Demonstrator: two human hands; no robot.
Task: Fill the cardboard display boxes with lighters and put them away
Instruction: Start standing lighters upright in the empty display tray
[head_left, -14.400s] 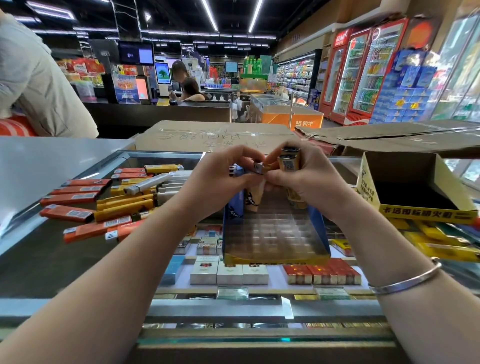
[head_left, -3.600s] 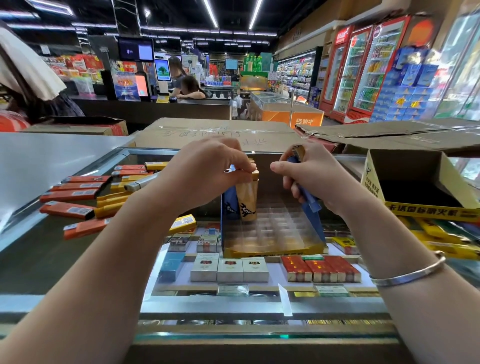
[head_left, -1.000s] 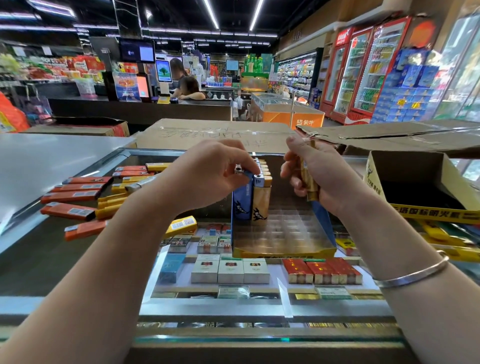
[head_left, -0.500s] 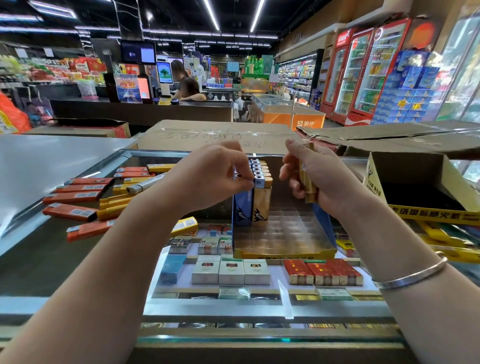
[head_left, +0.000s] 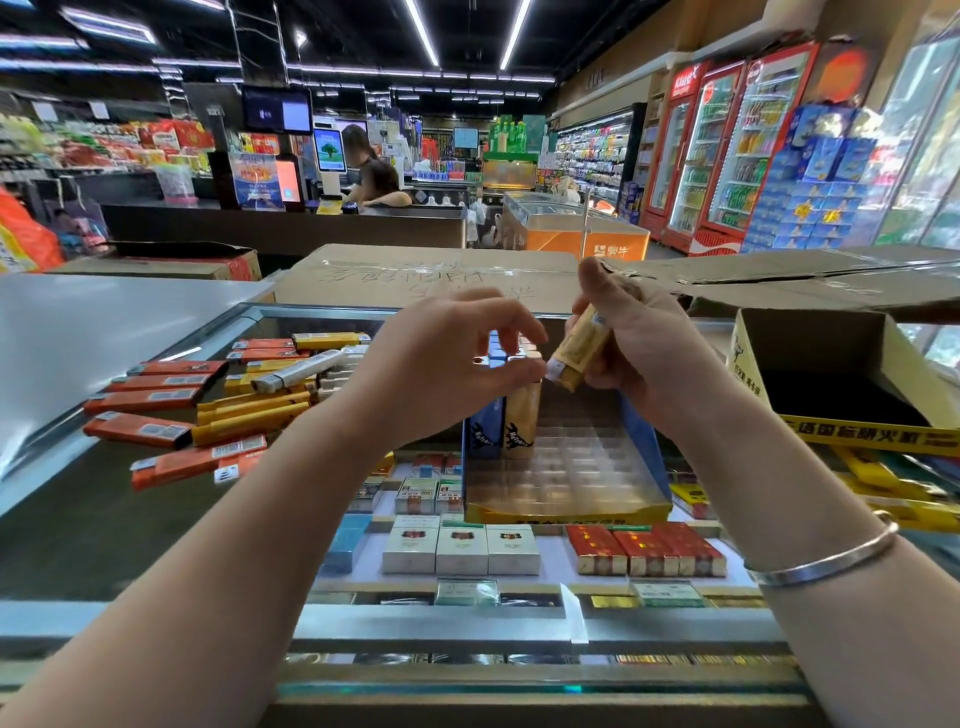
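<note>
A blue and yellow display box (head_left: 566, 512) with a clear slotted insert stands on the glass counter (head_left: 93, 525). Rows of blue lighters (head_left: 485, 423) and tan lighters (head_left: 522, 421) stand upright at its left side. My right hand (head_left: 639, 353) grips a few tan lighters (head_left: 582, 351) above the box, tilted down to the left. My left hand (head_left: 447, 364) is over the standing rows, and its thumb and fingertips pinch the lower end of the tilted lighter.
An open yellow carton (head_left: 831, 384) stands on the right. Orange and yellow cigarette cartons (head_left: 208, 400) lie on the counter's left. Flat cardboard boxes (head_left: 426, 278) lie behind. Cigarette packs (head_left: 462, 548) sit under the glass. A person (head_left: 374, 176) is at the far checkout.
My right hand tilted its tan lighters down toward my left hand, whose fingers lifted off the standing rows and took hold of the lighter's end. Over the longer span the left rows filled up.
</note>
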